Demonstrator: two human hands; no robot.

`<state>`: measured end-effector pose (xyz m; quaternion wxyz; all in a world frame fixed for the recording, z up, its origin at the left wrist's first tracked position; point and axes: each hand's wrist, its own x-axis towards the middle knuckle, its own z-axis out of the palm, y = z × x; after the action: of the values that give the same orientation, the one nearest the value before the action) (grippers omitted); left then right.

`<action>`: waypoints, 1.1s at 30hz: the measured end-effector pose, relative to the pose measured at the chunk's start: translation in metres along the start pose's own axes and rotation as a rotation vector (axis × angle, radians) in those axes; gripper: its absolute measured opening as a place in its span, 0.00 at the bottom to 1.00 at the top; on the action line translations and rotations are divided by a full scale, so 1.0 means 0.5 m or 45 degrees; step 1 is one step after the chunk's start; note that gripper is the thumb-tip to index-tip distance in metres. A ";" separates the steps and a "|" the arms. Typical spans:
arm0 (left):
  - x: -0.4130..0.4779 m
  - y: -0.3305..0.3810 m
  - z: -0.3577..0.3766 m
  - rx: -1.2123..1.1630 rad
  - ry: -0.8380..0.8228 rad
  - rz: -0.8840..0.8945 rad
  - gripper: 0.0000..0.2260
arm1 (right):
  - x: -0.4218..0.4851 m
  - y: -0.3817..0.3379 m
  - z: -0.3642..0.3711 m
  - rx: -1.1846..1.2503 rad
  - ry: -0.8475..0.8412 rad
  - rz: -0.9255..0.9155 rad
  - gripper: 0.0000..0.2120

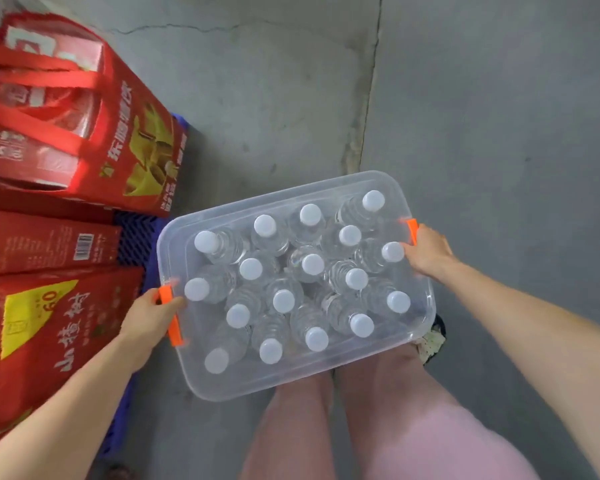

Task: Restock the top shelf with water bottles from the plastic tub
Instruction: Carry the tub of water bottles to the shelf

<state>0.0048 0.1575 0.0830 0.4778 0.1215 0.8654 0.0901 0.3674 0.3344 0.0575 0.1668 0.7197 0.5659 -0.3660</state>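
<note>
barely begun: tub (pixel 174 244) full of bottles (pixel 312 264), left hand (pixel 149 317) and right hand (pixel 428 254) clamped on its end handles; no shelf in view.

The floor (pixel 482 116) is bare grey concrete, with a crack running across it well beyond both hands and a seam coming down toward the right hand (pixel 428 252). Left of the left hand (pixel 149 318) a blue plastic pallet (pixel 137 233) lies on the concrete. Red gift boxes (pixel 49 244) and red carrier bags (pixel 77 112) are stacked on the pallet, from beside the left forearm to far beyond the hand. Whether the clear tub (pixel 420 327) between the 2 hands touches the floor cannot be told.
</note>
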 end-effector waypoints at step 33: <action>-0.477 0.568 0.877 1.143 -0.276 0.832 0.07 | -0.269 1.001 -0.150 1.187 0.270 0.922 0.21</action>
<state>0.5347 0.3751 0.1212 0.4128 0.5829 0.6822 -0.1566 0.8492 0.1382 0.1172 -0.1097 0.8967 0.0781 -0.4217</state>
